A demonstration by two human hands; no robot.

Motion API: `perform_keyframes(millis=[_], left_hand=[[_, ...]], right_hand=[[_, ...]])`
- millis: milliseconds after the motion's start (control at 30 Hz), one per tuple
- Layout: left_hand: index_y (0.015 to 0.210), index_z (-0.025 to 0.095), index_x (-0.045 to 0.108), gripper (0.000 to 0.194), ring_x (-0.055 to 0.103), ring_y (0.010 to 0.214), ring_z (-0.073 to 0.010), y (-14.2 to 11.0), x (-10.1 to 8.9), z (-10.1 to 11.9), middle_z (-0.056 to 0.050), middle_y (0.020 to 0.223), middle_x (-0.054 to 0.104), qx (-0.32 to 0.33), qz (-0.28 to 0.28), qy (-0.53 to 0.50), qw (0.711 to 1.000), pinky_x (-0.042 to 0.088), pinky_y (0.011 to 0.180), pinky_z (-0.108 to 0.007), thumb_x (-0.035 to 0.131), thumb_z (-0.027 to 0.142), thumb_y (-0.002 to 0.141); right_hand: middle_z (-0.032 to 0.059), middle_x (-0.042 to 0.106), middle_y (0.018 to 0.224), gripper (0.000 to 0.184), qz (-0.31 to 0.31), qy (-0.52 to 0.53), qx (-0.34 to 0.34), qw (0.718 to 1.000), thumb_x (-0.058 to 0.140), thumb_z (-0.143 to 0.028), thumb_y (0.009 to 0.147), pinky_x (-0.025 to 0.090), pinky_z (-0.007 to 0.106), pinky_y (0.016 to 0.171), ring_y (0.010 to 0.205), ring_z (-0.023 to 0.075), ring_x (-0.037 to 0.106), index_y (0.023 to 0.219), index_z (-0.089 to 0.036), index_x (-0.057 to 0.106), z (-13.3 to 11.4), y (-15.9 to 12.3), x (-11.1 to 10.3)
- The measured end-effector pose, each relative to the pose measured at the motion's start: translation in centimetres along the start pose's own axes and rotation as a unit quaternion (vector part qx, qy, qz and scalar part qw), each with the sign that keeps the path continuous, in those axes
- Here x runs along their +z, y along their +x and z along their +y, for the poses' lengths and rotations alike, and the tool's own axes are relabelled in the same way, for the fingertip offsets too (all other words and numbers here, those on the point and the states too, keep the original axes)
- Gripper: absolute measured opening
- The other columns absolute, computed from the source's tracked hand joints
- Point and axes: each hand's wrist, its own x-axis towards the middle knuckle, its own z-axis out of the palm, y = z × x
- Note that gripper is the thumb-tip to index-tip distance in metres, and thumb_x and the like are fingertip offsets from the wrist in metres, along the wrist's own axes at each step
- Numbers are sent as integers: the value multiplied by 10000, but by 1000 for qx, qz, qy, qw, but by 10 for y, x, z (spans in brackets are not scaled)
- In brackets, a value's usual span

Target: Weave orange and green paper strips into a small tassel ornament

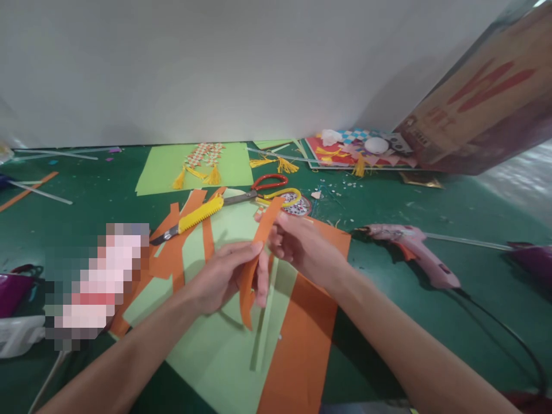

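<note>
Thumb pressing, the left hand (229, 268) grips the orange strip (268, 221) mid-length, and the right hand (299, 244) pinches its upper end, both close together above the pale green sheet (211, 359). Danger here: an uneven pull could crease or twist it right at that thumb! It slants between the hands, lower end hanging over the sheet. Scissors (240, 198) lie across the sheet's far edge; the pink glue gun (425, 256) sits to its right, and the right hand swinging wide might knock it.
</note>
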Motion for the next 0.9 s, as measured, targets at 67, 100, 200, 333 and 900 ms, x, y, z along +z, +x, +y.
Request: perform_keyframes(millis=[67, 100, 200, 333, 900], left_hand=[[668, 122, 598, 333, 592, 424, -97, 0, -3, -1, -16, 521, 628, 2, -18, -12, 1000, 467, 480, -182, 475, 278, 935], [667, 123, 593, 331, 590, 420, -95, 0, -4, -2, -14, 517, 624, -2, -22, -15, 1000, 464, 481, -182, 475, 277, 935], [665, 129, 582, 327, 586, 422, -99, 1, -3, -2, -9, 503, 611, -4, -14, -3, 1000, 457, 476, -186, 490, 302, 927], [744, 132, 593, 269, 588, 460, -96, 2, 1, -2, 0, 551, 613, 19, 45, 78, 996, 465, 504, -196, 534, 341, 902], [672, 170, 510, 305, 556, 478, -92, 1, 13, -5, 21, 551, 572, 25, 168, 317, 933, 404, 430, -181, 488, 377, 894]], right_hand=[[-39, 503, 547, 380, -59, -5, 31, 998, 772, -466, 629, 292, 225, 458, 473, 62, 456, 564, -162, 552, 4, -1, 1], [-39, 511, 549, 366, -71, -7, 35, 997, 774, -448, 634, 308, 225, 471, 481, 62, 462, 567, -160, 559, 5, -2, 1], [-42, 523, 534, 306, -70, -5, 33, 997, 774, -423, 645, 323, 224, 484, 485, 66, 466, 624, -164, 611, 8, -2, 2], [-61, 482, 489, 282, -72, -2, 31, 997, 755, -428, 668, 324, 231, 475, 462, 78, 454, 800, -186, 701, 8, -3, 3], [-78, 414, 501, 309, 30, -19, 6, 999, 791, -425, 614, 184, 225, 428, 438, 32, 256, 643, -169, 622, 19, 0, 12]])
